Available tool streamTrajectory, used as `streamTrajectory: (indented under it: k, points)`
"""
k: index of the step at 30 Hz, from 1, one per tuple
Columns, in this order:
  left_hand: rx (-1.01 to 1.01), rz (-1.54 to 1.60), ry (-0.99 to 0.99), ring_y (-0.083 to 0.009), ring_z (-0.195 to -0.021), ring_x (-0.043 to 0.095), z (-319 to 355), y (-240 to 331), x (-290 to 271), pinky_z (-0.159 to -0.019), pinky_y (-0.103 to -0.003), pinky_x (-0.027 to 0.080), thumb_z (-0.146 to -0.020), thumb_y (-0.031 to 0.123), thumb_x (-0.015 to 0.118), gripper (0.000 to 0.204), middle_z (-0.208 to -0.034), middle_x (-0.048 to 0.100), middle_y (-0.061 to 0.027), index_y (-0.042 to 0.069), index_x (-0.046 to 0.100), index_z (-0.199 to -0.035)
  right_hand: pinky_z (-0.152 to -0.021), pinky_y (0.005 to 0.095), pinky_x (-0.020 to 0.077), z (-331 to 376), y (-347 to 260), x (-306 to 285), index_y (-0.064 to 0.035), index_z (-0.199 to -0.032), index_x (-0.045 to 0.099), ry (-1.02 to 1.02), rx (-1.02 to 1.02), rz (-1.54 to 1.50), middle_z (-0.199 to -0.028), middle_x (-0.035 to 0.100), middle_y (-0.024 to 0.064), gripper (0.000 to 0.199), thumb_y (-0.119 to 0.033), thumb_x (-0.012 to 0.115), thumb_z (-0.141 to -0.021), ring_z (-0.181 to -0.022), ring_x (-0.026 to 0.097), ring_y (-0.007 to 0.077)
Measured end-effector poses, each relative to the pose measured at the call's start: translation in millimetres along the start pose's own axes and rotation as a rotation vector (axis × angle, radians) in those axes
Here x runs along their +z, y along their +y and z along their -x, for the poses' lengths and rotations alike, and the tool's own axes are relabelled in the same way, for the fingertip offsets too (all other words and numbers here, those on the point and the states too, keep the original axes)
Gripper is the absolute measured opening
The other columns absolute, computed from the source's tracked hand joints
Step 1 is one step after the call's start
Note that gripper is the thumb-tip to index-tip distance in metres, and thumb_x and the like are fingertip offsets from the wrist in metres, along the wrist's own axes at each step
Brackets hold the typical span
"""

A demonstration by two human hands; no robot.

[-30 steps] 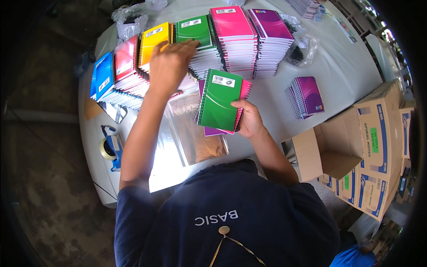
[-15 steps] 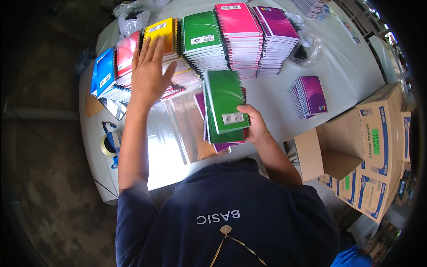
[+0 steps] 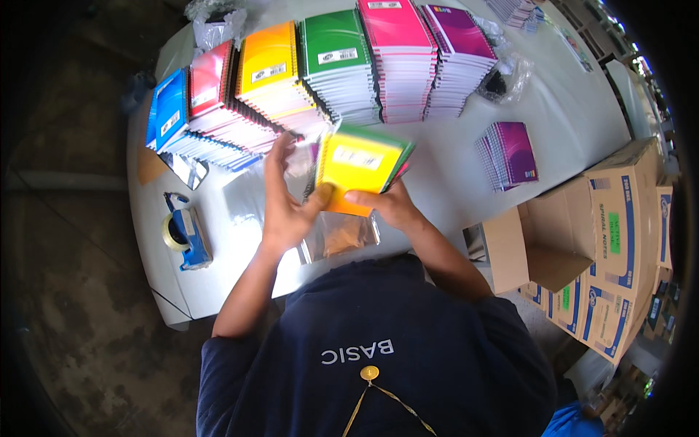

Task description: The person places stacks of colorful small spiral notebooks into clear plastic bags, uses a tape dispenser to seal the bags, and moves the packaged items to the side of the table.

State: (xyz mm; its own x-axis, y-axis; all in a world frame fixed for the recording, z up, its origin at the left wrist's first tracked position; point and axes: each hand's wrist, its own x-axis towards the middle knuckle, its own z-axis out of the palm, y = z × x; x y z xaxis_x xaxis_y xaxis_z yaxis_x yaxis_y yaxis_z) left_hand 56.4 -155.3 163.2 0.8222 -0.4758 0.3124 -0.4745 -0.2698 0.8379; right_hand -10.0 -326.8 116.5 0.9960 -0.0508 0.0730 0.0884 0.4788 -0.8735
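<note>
A yellow spiral notebook (image 3: 358,171) lies on top of a small handheld stack, with a green notebook (image 3: 389,142) showing beneath it. My right hand (image 3: 397,207) grips the stack at its lower right, thumb pressed on the yellow cover. At the left edge, my left hand (image 3: 287,211) has its thumb on the yellow notebook and its fingers behind or beside it. Beyond my hands stands a row of notebook piles: blue (image 3: 169,116), red (image 3: 211,76), yellow (image 3: 268,62), green (image 3: 335,47), pink (image 3: 397,29) and purple (image 3: 459,33).
Clear plastic sleeves (image 3: 313,247) lie under my hands. A blue tape dispenser (image 3: 193,237) sits at the left, and a small purple notebook stack (image 3: 513,153) at the right. An open cardboard box (image 3: 506,251) stands by the table's right edge, beside printed cartons (image 3: 611,255).
My left hand has come back from the yellow pile to the held stack. A yellow notebook now covers the green one on top. The stack has tilted and my right hand has shifted slightly left.
</note>
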Motion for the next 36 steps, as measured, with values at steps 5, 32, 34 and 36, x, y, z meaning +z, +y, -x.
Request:
streamTrajectory:
  k: [5,32,34,36]
  points:
    - [-0.397,0.476,-0.164,-0.0168,-0.11,0.05,51,-72,14,-0.094,-0.029,0.041,-0.071,-0.007,0.059,0.067,-0.115,0.05,-0.0083,0.006,0.035,-0.133,-0.092,0.0299,0.0411,6,68,-16,-0.005,-0.121,0.043,-0.036,-0.137,0.275,-0.11,0.053,0.0035,0.07,-0.014,0.084,-0.066,-0.105,0.051,0.0138]
    - [0.75,-0.74,0.097,-0.0383,-0.109,0.054,-190,31,77,-0.09,-0.041,0.045,-0.084,0.024,0.063,0.049,-0.123,0.054,-0.0212,0.004,0.049,-0.126,-0.086,0.0338,0.049,11,-4,-25,0.001,-0.121,0.048,0.331,0.025,-0.314,-0.109,0.06,0.0111,0.043,-0.011,0.065,-0.084,-0.1,0.06,0.0195]
    - [0.583,-0.789,-0.158,-0.0371,-0.106,0.057,-195,33,80,-0.09,-0.04,0.046,-0.086,0.027,0.06,0.041,-0.118,0.059,-0.0202,0.003,0.055,-0.12,-0.087,0.0344,0.0483,17,-6,-32,0.0009,-0.122,0.047,0.341,0.018,-0.3,-0.112,0.059,0.0112,0.043,-0.016,0.063,-0.086,-0.102,0.059,0.02]
    - [0.554,-0.636,-0.136,-0.0304,-0.095,0.062,-195,44,69,-0.083,-0.038,0.05,-0.084,0.018,0.06,0.026,-0.103,0.064,-0.0153,0.003,0.06,-0.106,-0.091,0.0363,0.0462,21,-8,-40,0.0006,-0.126,0.046,0.331,0.06,-0.341,-0.117,0.058,0.012,0.046,-0.025,0.057,-0.089,-0.107,0.057,0.0217]
